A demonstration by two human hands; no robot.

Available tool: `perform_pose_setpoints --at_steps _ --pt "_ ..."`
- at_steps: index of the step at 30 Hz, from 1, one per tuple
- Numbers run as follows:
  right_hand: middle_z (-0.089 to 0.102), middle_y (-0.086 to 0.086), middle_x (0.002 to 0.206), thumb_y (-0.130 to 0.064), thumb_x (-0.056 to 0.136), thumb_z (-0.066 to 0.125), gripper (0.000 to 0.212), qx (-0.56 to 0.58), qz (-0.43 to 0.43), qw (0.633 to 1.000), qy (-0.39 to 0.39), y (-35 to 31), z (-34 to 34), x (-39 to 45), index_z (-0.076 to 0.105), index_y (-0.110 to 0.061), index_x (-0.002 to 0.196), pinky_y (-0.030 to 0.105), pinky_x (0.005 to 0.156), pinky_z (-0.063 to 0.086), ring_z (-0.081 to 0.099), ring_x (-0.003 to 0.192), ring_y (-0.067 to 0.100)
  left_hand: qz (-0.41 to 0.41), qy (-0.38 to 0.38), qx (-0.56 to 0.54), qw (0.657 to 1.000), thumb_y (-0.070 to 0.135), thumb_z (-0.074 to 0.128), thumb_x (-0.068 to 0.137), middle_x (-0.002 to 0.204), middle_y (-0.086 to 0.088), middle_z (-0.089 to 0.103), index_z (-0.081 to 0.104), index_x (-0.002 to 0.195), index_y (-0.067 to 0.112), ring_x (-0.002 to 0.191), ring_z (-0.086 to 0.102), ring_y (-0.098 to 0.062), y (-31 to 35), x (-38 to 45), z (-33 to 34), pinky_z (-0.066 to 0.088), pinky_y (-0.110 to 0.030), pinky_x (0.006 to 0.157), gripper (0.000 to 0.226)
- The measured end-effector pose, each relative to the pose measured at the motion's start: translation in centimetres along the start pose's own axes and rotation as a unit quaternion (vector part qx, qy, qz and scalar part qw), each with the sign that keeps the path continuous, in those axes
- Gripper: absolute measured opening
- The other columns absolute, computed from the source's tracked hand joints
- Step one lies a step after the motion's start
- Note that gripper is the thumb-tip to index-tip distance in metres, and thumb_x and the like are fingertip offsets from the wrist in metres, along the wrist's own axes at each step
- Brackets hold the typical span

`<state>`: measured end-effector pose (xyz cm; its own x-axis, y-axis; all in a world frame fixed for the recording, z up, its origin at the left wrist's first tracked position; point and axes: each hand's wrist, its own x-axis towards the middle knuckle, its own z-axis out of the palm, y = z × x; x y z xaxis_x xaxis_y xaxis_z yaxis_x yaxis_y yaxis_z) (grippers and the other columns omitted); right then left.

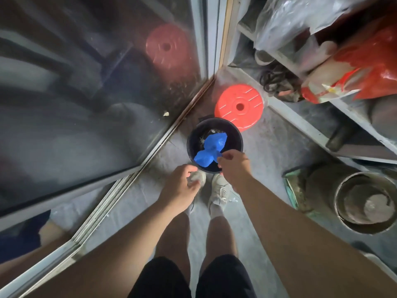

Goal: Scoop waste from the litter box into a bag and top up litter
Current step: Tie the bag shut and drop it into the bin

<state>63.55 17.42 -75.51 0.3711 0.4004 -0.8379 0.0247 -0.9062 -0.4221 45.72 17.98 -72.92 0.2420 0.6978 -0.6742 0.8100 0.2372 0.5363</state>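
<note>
So the blue bag [211, 150] is sitting right over the mouth of the black bucket [214, 145], knotted or bunched in the middle so it's bulging out on both sides. The right hand [233, 167] is pinching one corner of it at the bucket's near rim, thumb and forefinger doing the grip, and the rest of the bag is lying up and to the left of those fingers, inside the bucket's opening. The left hand [182, 188] is hanging just beside the bucket's near edge, above the shoes [218, 191], fingers loosely curled and holding nothing, not touching the bag. A red round lid [239, 107] is lying on the floor [268, 143] just behind the bucket. Glass door [86, 82] is running along the left, dusty shelves [300, 117] on the right.
</note>
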Motion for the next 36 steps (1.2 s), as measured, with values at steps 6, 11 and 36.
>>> perform_pose_setpoints --at_steps 6,11,36 --pt "0.074 0.009 0.087 -0.025 0.081 0.068 0.013 0.001 0.014 1.0 -0.002 3.8 3.9 6.4 0.072 -0.019 0.091 0.049 0.075 0.061 0.072 0.079 0.031 -0.006 -0.006 0.005 1.0 0.021 0.063 0.093 0.132 0.002 0.057 0.056 0.133 0.015 0.116 0.053 -0.005 -2.3 3.7 2.5 0.042 -0.019 0.094 0.041" --pt "0.074 0.01 0.089 -0.032 0.08 0.065 0.023 0.001 0.011 1.0 -0.004 4.4 5.2 8.6 0.074 -0.018 0.096 0.047 0.078 0.062 0.071 0.08 0.031 -0.005 -0.006 0.017 1.0 0.021 0.064 0.094 0.131 0.002 0.058 0.058 0.13 0.017 0.117 0.053 -0.006 -4.3 5.1 3.5 0.046 -0.025 0.098 0.037" --pt "0.056 0.006 0.119 -0.016 0.092 0.048 0.026 -0.463 -0.155 0.872 -0.017 0.9 -3.1 -8.1 0.055 -0.017 0.117 0.038 0.091 0.046 0.052 0.111 0.026 0.137 -0.056 0.359 0.922 0.035 0.055 0.093 0.116 0.002 0.063 0.059 0.118 0.02 0.102 0.06 -0.019 3.2 -2.4 -3.8 0.053 -0.037 0.087 0.03"
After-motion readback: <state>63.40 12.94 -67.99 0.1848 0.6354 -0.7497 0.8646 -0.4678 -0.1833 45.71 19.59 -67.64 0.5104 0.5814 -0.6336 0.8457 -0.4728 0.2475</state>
